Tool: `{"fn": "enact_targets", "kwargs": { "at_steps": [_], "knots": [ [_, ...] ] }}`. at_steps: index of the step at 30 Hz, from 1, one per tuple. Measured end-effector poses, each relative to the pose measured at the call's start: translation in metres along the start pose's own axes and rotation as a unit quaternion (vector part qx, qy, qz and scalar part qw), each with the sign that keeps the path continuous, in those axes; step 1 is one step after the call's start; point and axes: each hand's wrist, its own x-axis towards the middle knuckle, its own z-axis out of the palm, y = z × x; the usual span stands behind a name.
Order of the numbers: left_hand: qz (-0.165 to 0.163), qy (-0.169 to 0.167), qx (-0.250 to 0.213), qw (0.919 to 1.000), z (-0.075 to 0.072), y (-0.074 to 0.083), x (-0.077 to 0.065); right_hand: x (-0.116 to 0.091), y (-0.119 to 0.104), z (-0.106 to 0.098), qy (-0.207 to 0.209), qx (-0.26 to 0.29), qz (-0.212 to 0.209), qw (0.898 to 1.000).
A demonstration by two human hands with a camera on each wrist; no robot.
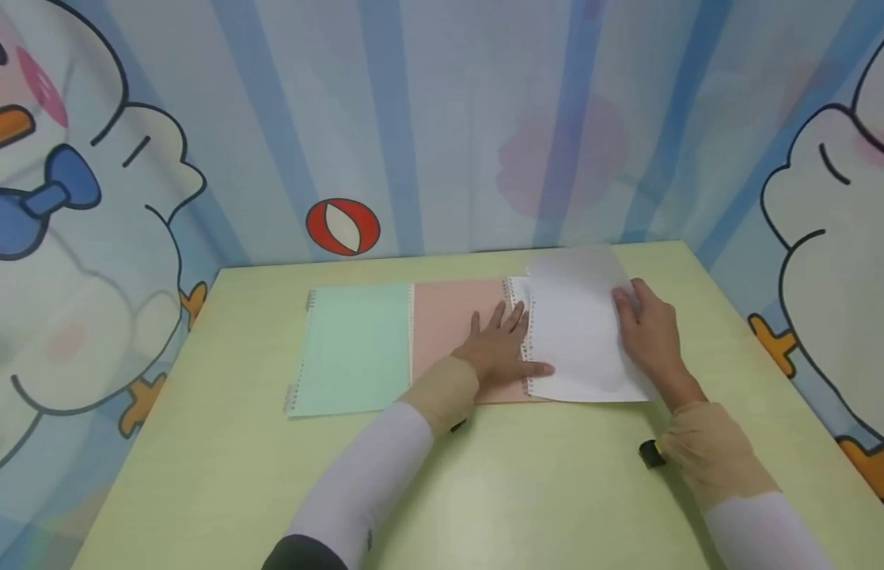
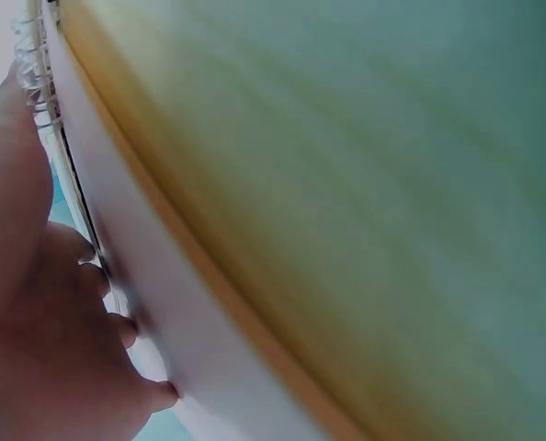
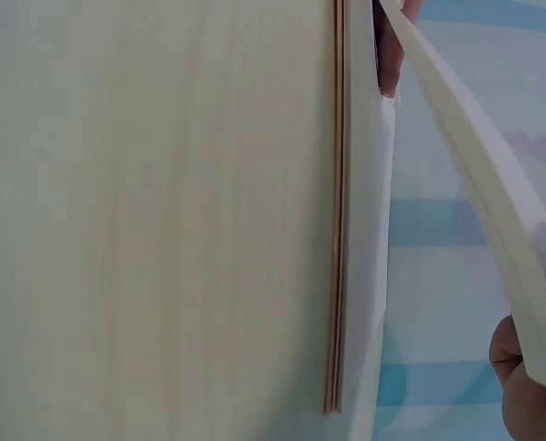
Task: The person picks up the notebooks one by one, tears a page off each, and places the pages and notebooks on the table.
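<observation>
A thick stack of white spiral-bound pages (image 1: 580, 340) is raised off the table at the right, bowed along its length. My right hand (image 1: 653, 336) grips its right edge, thumb on the upper face. On the pink notebook cover (image 1: 442, 332) lies my left hand (image 1: 495, 352), fingers spread; its thumb reaches across the ring binding (image 1: 529, 348) onto the white pages. In the left wrist view, that thumb overlaps clear rings (image 2: 34, 78). The right wrist view shows the bent pages (image 3: 494, 193) held well above the notebook's lower edge (image 3: 335, 230). A mint green cover (image 1: 352, 348) extends left of the pink one.
The pale yellow table (image 1: 221, 443) holds the notebook near its back edge. Behind and at both sides hangs a striped blue cloth (image 1: 449, 142) printed with cartoon ducks. A black strap piece (image 1: 651, 454) sticks out at my right wrist.
</observation>
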Motion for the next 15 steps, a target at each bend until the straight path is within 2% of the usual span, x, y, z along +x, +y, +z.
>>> {"fn": "enact_targets", "kwargs": {
  "at_steps": [15],
  "knots": [
    [-0.011,-0.014,0.029,0.9994,-0.002,0.003,0.000,-0.013,0.003,-0.012,0.019,0.007,0.046,0.999]
  ]
}}
